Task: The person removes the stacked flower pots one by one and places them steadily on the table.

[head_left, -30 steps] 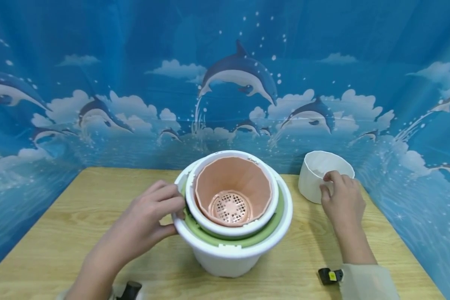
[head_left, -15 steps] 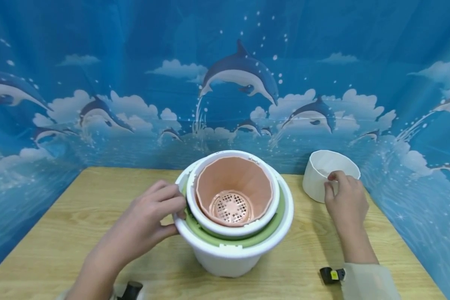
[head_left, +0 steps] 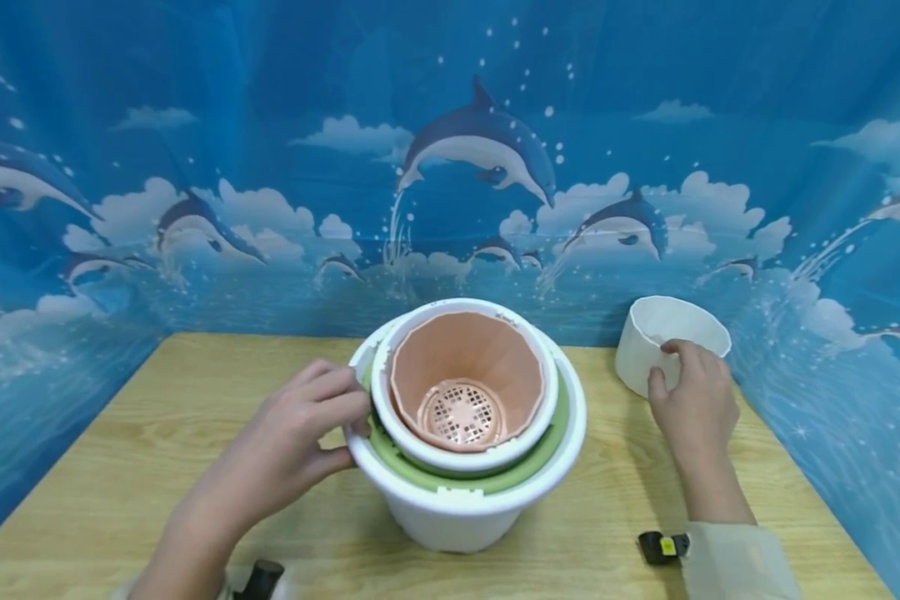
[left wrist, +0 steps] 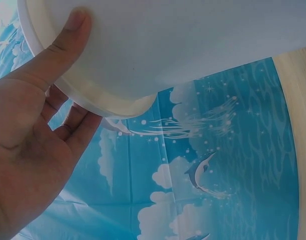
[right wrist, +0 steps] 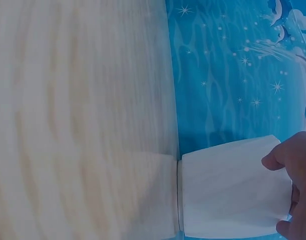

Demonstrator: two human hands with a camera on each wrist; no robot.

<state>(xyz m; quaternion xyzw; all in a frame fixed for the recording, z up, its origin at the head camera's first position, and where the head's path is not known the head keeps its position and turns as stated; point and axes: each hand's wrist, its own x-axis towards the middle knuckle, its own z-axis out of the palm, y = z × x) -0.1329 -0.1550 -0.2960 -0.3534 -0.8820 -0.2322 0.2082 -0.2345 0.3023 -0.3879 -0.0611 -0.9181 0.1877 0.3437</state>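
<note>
My left hand [head_left: 300, 425] grips the left rim of a large white flower pot [head_left: 453, 525]. In the left wrist view, its thumb presses the outer wall while the fingers curl over the rim. Nested inside are a green pot [head_left: 487, 483], a smaller white pot [head_left: 386, 417] and a pink pot [head_left: 465, 346] with a grid of drain holes in its base. At the back right a small white pot [head_left: 633, 358] stands on the table, my right hand [head_left: 693, 400] at its near rim. Thumb and fingers straddle that rim, also in the right wrist view [right wrist: 238, 192].
The wooden table [head_left: 195, 400] ends at a blue curtain [head_left: 307, 125] printed with dolphins, which rises behind and on both sides. Black wrist-camera parts [head_left: 656, 547] show near both sleeves.
The small white pot has shifted right and slightly back toward the curtain, and my right hand has moved a little the same way. My left hand and the nested pots stay put.
</note>
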